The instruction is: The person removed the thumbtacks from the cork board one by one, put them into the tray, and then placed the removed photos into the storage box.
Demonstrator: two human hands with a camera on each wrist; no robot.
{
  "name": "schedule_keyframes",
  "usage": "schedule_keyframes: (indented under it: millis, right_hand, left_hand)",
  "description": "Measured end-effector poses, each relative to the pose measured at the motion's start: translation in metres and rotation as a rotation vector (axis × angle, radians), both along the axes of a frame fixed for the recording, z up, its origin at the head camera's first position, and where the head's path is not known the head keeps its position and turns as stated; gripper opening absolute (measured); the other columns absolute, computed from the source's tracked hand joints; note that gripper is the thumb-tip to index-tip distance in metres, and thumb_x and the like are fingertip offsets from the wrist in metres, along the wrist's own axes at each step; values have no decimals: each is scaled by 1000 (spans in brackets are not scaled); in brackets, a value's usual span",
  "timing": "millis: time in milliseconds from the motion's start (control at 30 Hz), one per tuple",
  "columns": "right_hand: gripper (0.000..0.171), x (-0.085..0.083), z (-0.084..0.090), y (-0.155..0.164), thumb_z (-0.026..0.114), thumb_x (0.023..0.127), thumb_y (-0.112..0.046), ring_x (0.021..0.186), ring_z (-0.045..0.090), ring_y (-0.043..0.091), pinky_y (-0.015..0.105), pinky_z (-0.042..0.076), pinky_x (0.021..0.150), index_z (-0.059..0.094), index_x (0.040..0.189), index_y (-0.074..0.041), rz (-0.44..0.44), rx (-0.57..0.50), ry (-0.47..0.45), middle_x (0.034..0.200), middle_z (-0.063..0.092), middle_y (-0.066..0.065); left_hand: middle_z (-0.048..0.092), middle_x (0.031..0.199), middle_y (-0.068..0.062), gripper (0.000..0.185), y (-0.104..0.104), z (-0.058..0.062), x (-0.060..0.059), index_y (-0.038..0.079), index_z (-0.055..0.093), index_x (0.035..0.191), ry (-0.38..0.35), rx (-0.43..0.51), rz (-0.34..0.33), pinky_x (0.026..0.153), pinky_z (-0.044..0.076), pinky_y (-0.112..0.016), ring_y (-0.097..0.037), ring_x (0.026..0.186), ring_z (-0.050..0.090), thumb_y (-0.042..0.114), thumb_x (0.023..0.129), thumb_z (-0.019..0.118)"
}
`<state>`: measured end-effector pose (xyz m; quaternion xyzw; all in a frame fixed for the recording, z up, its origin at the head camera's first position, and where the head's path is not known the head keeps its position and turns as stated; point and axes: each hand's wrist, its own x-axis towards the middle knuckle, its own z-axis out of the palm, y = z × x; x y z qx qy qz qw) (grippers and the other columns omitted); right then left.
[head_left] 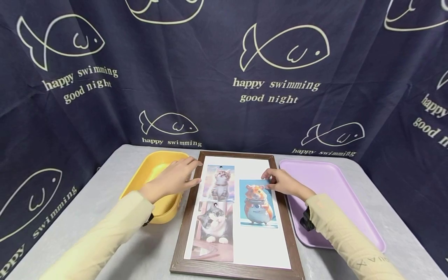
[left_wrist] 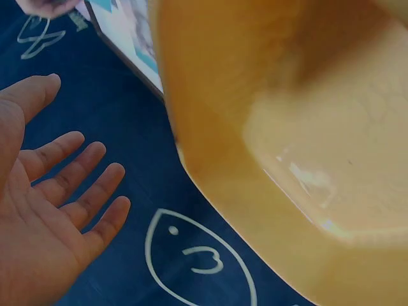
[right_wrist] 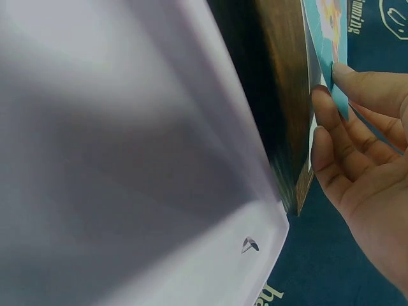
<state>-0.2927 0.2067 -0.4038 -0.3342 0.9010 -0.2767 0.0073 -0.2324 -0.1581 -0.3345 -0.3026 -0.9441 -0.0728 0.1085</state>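
My right hand (head_left: 281, 182) pinches the upper right corner of a picture card of an orange hamster (head_left: 258, 206); in the right wrist view, thumb and fingertips close on the card's blue corner (right_wrist: 344, 105). Under the card is a white board with a brown wooden frame (head_left: 295, 249). On the board's left side, a card of a kitten (head_left: 220, 186) sits above a card of a grey and white cat (head_left: 214, 229), each with a small dark pin at its top. My left hand (head_left: 176, 175), fingers extended, hovers between the yellow bin (head_left: 131, 182) and the board's left edge.
A purple tray (head_left: 336, 202) lies right of the board, under my right forearm. Inside it, a small dark pin-like piece (right_wrist: 250, 245) shows in the right wrist view. The grey table (head_left: 140, 252) ends at a dark blue curtain (head_left: 224, 124) with fish drawings.
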Motion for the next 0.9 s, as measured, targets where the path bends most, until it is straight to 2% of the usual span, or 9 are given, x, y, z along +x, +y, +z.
schedule_keyframes:
  millis: [267,433,600,733,900]
  right_hand:
    - [22,3,3,0,67,75,3,58,43,8,21,39,55,61,97,4,-18,-21,-24,83,61,13]
    - [22,5,5,1,66,76,2,58,43,8,21,39,54,62,98,4,-23,-18,-32,83,61,13]
    - [22,5,5,2,66,77,2,58,43,8,21,38,54,62,98,4,-15,-28,-38,81,61,12]
    - [21,5,5,2,66,77,2,60,44,9,21,39,55,62,98,4,-17,-35,-43,80,61,10]
    - [21,5,6,3,65,77,2,60,45,10,21,39,55,63,98,3,-19,-36,-40,80,62,10]
  left_hand:
    - [56,118,-14,46,-28,-3,-2,3,54,119,-2,75,64,86,43,-51,-33,106,56,30,84,63]
    - [56,117,-17,46,-47,-6,-3,0,53,119,-15,107,97,90,42,-49,-36,105,55,27,83,64]
    - [56,116,-19,44,-67,-9,-6,-2,52,119,-21,142,143,88,41,-53,-37,108,53,23,84,62]
    - [55,118,-19,43,-81,-10,-6,-2,51,119,-45,147,200,85,41,-57,-39,109,52,23,85,61]
    - [52,121,-22,44,-97,-11,-4,-4,49,121,-89,166,245,91,38,-56,-42,110,50,21,86,58]
